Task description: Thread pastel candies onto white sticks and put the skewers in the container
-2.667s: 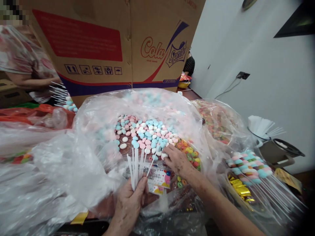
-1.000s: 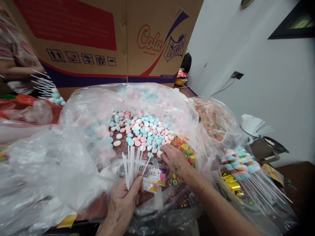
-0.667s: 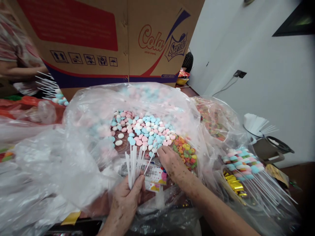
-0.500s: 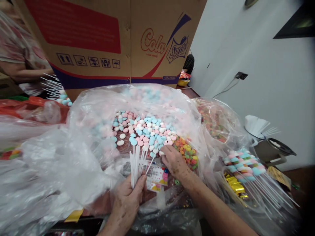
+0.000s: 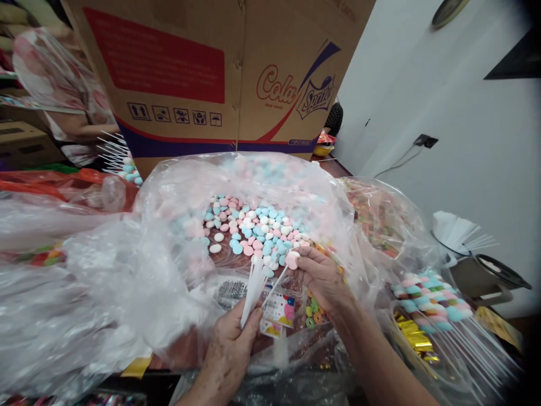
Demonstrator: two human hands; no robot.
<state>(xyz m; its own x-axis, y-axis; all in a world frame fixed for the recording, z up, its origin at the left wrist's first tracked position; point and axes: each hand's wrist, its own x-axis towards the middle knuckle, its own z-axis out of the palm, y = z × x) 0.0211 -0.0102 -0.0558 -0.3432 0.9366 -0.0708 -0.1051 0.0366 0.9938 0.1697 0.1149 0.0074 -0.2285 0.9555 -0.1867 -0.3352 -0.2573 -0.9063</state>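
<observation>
A bundle of thin white sticks (image 5: 255,290) is gripped in my left hand (image 5: 236,332), tips pointing up. One stick leans out to the right of the bundle. My right hand (image 5: 323,279) pinches a pink candy (image 5: 292,260) at the tip of that stick; whether the stick has pierced it I cannot tell. Behind my hands, a pile of pink, blue and white candies (image 5: 262,225) lies inside an open clear plastic bag (image 5: 169,175). Partly covered by my right hand and forearm are small ring-shaped gummies (image 5: 313,313). A printed card (image 5: 279,310) lies under the sticks.
A large cardboard box (image 5: 236,79) stands behind the bag. On the right are finished candy skewers (image 5: 435,299), gold ties (image 5: 414,335) and a container of white sticks (image 5: 459,231). Crumpled plastic (image 5: 105,293) covers the left side. Another person (image 5: 80,107) is at the far left.
My right hand has lifted a pink candy from the pile's near edge to the tip of the leaning stick. The bundle in my left hand has tilted right. The whole view has shifted slightly.
</observation>
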